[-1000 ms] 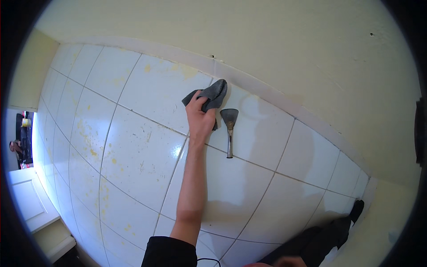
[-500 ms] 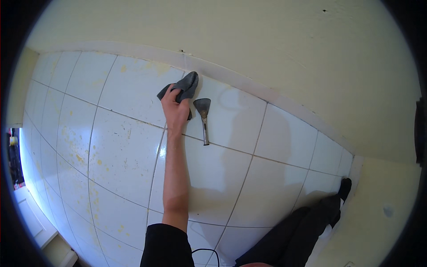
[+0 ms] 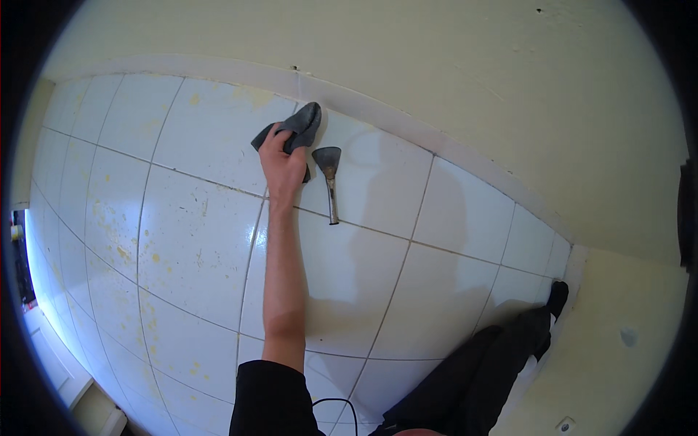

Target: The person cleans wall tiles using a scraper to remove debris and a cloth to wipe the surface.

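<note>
My left hand is closed on a dark grey cloth, bunched under the fingers on the white tiled floor. It lies close to the skirting along the wall. Just right of the hand, a scraper rests on the tiles, its flared dark blade toward the wall and its narrow metal handle toward me. A gap separates the scraper from my fingers. My right hand does not appear.
Yellowish stains spot the tiles on the left. The pale skirting and cream wall bound the far side. My dark-trousered legs stretch to the lower right. A thin black cable loops near my sleeve. A white panelled door stands lower left.
The whole view has shifted slightly, so everything sits a little higher in the picture. My left hand keeps its grip on the cloth, in about the same place beside the scraper.
</note>
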`<state>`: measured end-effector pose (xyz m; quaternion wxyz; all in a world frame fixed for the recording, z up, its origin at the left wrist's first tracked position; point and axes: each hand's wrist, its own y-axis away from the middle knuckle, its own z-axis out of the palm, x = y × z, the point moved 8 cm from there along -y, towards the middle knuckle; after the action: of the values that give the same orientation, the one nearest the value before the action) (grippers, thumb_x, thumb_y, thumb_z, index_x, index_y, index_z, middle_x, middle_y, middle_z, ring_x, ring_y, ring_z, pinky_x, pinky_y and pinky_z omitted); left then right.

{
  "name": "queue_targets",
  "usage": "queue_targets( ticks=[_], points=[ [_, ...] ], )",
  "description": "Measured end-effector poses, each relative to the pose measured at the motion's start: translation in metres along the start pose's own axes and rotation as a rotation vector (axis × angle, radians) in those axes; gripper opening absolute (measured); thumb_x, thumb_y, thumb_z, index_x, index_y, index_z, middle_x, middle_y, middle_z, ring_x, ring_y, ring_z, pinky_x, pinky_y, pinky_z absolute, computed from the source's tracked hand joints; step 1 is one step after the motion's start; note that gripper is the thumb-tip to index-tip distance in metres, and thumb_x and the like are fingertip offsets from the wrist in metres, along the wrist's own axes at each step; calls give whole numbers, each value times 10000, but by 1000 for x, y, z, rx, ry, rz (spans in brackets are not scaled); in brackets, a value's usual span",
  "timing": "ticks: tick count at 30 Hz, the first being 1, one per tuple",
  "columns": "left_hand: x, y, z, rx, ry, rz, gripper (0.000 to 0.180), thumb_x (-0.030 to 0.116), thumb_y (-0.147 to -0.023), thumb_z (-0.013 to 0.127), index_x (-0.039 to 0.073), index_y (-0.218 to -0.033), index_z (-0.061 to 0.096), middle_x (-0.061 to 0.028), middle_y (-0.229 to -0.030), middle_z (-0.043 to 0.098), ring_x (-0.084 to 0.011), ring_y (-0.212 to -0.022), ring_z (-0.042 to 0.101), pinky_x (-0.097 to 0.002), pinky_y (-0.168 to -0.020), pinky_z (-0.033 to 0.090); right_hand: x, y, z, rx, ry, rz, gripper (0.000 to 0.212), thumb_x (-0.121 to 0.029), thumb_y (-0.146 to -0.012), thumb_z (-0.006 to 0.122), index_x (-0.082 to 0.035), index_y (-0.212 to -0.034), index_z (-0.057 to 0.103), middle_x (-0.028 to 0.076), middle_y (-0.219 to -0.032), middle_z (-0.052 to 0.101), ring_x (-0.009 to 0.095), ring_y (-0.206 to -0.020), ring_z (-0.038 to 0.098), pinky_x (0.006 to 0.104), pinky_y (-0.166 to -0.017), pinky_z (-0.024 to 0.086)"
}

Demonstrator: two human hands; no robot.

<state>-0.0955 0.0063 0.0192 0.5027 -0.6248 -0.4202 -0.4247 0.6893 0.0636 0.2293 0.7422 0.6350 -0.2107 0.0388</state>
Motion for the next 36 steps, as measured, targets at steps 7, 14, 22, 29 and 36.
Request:
queue_targets(
  ticks=[7, 14, 22, 29, 36],
  points=[
    [-3, -1, 1, -9, -9, -7, 305, -66, -732, 578, -94, -1012, 695, -138, -999, 669, -269, -846, 632, -282, -796, 498, 22, -2, -2, -8, 36, 50, 343, -236, -978, 679, -55, -1260, 603, 131, -1178, 623, 261, -1108, 581, 424, -948, 468],
    [-7, -2, 0, -48, -20, -74, 296, -60, -737, 574, -93, -1005, 696, -134, -1001, 674, -271, -857, 634, -284, -796, 497, 39, -1, -5, -6, 71, 92, 390, -251, -983, 673, -66, -1315, 587, 150, -1244, 611, 292, -1167, 573, 451, -995, 462],
    [-1, -2, 0, -35, 0, -46, 285, -61, -746, 577, -89, -1002, 699, -131, -994, 671, -258, -837, 634, -279, -789, 494, 62, -6, -1, -38, 117, 125, 445, -268, -989, 667, -78, -1379, 569, 172, -1318, 597, 328, -1233, 564, 481, -1047, 454],
    [0, -2, 0, -22, -22, -4, 285, -71, -756, 577, -78, -1010, 705, -120, -970, 655, -233, -834, 618, -266, -775, 482, 111, -8, 1, -82, 159, 158, 494, -283, -994, 662, -89, -1435, 554, 190, -1384, 586, 360, -1291, 556, 508, -1094, 448],
    [-4, -2, 0, -26, 59, -61, 276, -83, -771, 577, -79, -1015, 706, -103, -958, 647, -209, -841, 604, -256, -782, 472, 77, -2, 6, -215, 1126, -167, 476, -274, -937, 723, -37, -1343, 645, 202, -1323, 643, 369, -1243, 599, 522, -1077, 474]
  ],
)
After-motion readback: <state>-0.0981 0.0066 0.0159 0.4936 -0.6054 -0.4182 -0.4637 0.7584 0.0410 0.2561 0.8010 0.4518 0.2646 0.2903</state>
